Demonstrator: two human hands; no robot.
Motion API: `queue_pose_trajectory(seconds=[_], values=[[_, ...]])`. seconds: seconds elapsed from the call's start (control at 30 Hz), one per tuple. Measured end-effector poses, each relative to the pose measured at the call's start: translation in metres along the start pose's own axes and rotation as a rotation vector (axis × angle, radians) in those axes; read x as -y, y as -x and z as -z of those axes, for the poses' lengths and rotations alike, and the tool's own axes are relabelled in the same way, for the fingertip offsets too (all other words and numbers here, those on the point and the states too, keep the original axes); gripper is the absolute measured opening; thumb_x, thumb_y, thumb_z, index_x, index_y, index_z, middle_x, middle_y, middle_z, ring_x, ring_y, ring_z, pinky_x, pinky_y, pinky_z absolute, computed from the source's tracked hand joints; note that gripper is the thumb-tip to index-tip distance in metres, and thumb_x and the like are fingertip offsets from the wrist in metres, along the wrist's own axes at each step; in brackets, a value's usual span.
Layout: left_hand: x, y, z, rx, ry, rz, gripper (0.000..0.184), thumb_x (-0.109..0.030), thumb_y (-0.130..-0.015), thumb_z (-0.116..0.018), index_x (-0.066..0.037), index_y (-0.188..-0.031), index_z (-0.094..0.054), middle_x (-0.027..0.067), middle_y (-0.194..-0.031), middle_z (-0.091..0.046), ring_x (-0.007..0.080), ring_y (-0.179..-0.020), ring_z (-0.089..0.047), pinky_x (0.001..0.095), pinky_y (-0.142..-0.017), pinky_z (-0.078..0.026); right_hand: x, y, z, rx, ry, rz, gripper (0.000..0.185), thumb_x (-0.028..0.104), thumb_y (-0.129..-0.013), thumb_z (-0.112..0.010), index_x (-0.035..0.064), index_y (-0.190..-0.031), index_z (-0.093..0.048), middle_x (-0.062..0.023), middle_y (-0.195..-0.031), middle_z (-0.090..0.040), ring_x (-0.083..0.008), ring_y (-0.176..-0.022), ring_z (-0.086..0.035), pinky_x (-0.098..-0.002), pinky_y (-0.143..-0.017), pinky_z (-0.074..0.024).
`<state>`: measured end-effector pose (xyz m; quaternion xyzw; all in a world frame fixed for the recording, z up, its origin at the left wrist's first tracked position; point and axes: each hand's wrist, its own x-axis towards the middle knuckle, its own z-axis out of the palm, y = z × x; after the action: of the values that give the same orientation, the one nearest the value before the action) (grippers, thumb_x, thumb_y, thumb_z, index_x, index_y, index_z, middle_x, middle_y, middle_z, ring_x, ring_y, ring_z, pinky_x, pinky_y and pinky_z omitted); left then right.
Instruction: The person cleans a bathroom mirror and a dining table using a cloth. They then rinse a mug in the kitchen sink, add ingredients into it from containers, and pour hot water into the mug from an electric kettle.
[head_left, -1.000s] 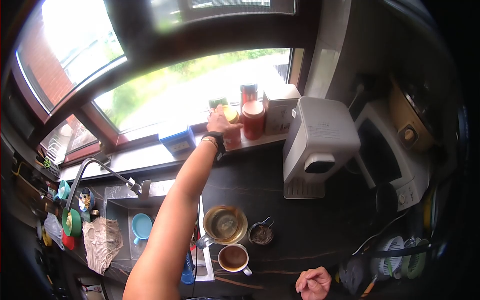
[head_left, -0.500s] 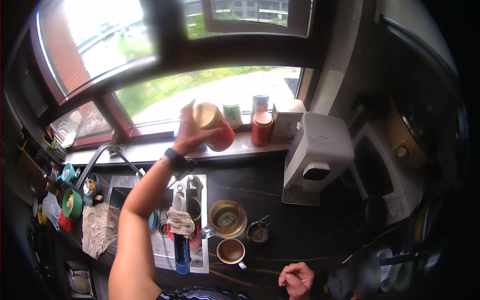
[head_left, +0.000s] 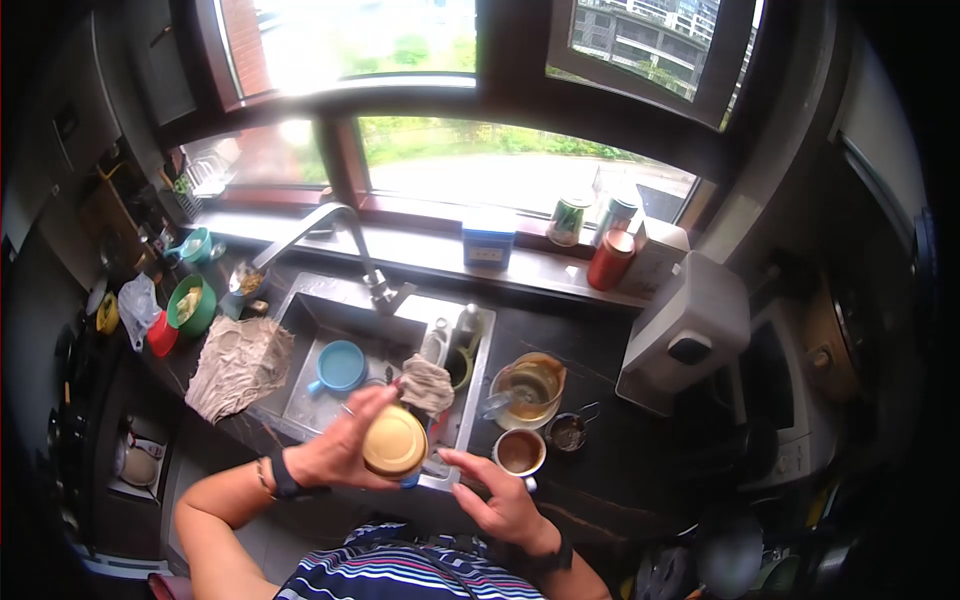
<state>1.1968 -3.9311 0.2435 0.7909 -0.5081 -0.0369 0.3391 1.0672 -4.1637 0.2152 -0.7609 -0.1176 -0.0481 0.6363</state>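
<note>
Above the front edge of the sink, my left hand (head_left: 335, 448) is wrapped round a jar with a yellow lid (head_left: 394, 440). The lid faces up, and most of the jar's body is hidden under it. Just right of the jar, my right hand (head_left: 500, 500) has its fingers apart and holds nothing. A white cup of brown drink (head_left: 520, 453) stands beyond my right hand. Behind it is a glass pot (head_left: 530, 390), with a small strainer (head_left: 567, 431) to its right.
The sink (head_left: 300, 345) holds a blue cup (head_left: 340, 366) under the faucet (head_left: 375, 285). A cloth (head_left: 240, 365) lies at its left. A red canister (head_left: 611, 260) and blue box (head_left: 488, 243) stand on the sill. A white dispenser (head_left: 690, 320) is at right.
My left hand has taken the yellow-lidded jar off the windowsill and brought it down near my body. My right hand has moved toward the jar with its fingers spread. The view has shifted.
</note>
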Motion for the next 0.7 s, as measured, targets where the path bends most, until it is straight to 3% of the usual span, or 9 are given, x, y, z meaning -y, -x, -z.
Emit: queue_pose_trajectory(seconds=[0.03,0.07,0.1,0.2,0.37,0.43,0.63,0.7], values=[[0.007,0.023,-0.015,0.038,0.021,0.065,0.122,-0.030,-0.053,-0.089,-0.003,-0.144,-0.013,0.0252,-0.136,-0.030,0.0421,-0.125,-0.034,0.0452,-0.105,-0.033,-0.002,-0.009,-0.013,0.024,0.062,0.069,0.045,0.006,-0.086,-0.062,0.0015,-0.129,-0.049,-0.0166,-0.121,-0.059,-0.0246,-0.111,-0.058,-0.0335,-0.095,-0.0450],[0.009,0.039,-0.025,0.060,0.062,0.101,0.122,-0.031,-0.054,-0.089,-0.003,-0.144,-0.012,0.0256,-0.136,-0.030,0.0422,-0.125,-0.034,0.0451,-0.105,-0.033,-0.018,-0.014,-0.028,0.088,0.066,0.087,0.052,0.016,-0.085,-0.065,0.0023,-0.132,-0.047,-0.0212,-0.130,-0.050,-0.0314,-0.122,-0.049,-0.0383,-0.102,-0.0383],[0.011,0.051,-0.035,0.087,0.106,0.136,0.121,-0.032,-0.055,-0.088,-0.002,-0.144,-0.012,0.0260,-0.136,-0.029,0.0423,-0.126,-0.034,0.0450,-0.105,-0.033,-0.028,-0.017,-0.041,0.086,0.067,0.086,0.052,0.016,-0.085,-0.065,0.0023,-0.132,-0.047,-0.0212,-0.130,-0.050,-0.0314,-0.122,-0.049,-0.0383,-0.102,-0.0383],[0.022,0.074,-0.058,0.088,0.149,0.128,0.119,-0.036,-0.056,-0.088,0.002,-0.141,-0.013,0.0322,-0.133,-0.033,0.0479,-0.123,-0.035,0.0476,-0.105,-0.033,-0.057,-0.016,-0.073,0.240,0.277,0.091,0.069,0.030,-0.082,-0.068,0.0017,-0.137,-0.037,-0.0233,-0.141,-0.036,-0.0357,-0.132,-0.033,-0.0421,-0.109,-0.0268],[0.044,0.087,-0.082,0.072,0.173,0.036,0.118,-0.030,-0.058,-0.085,-0.003,-0.144,-0.010,0.0301,-0.135,-0.029,0.0464,-0.125,-0.035,0.0479,-0.104,-0.034,-0.084,0.005,-0.105,0.318,0.484,0.024,0.074,0.034,-0.081,-0.067,-0.0020,-0.137,-0.034,-0.0247,-0.139,-0.035,-0.0372,-0.131,-0.033,-0.0436,-0.109,-0.0270],[0.050,0.087,-0.084,0.054,0.206,0.016,0.118,-0.029,-0.057,-0.085,-0.004,-0.145,-0.010,0.0303,-0.136,-0.028,0.0467,-0.125,-0.035,0.0481,-0.104,-0.035,-0.080,0.010,-0.113,0.219,0.569,0.002,0.073,0.030,-0.081,-0.067,-0.0012,-0.137,-0.033,-0.0242,-0.141,-0.030,-0.0382,-0.132,-0.030,-0.0434,-0.109,-0.0278],[0.072,0.088,-0.107,0.037,0.242,-0.058,0.124,-0.032,-0.056,-0.087,-0.004,-0.145,-0.005,0.0300,-0.139,-0.025,0.0454,-0.126,-0.035,0.0473,-0.104,-0.034,-0.084,0.014,-0.133,0.046,0.595,-0.115,0.073,0.041,-0.086,-0.058,-0.0010,-0.138,-0.031,-0.0261,-0.140,-0.030,-0.0404,-0.132,-0.027,-0.0459,-0.110,-0.0227],[0.075,0.089,-0.107,0.074,0.441,-0.001,0.128,-0.036,-0.055,-0.089,-0.002,-0.144,-0.003,0.0295,-0.140,-0.024,0.0431,-0.127,-0.035,0.0461,-0.105,-0.033,-0.086,0.014,-0.137,-0.053,0.570,-0.148,0.069,0.041,-0.086,-0.057,-0.0007,-0.136,-0.033,-0.0258,-0.138,-0.032,-0.0396,-0.129,-0.030,-0.0457,-0.108,-0.0251]])
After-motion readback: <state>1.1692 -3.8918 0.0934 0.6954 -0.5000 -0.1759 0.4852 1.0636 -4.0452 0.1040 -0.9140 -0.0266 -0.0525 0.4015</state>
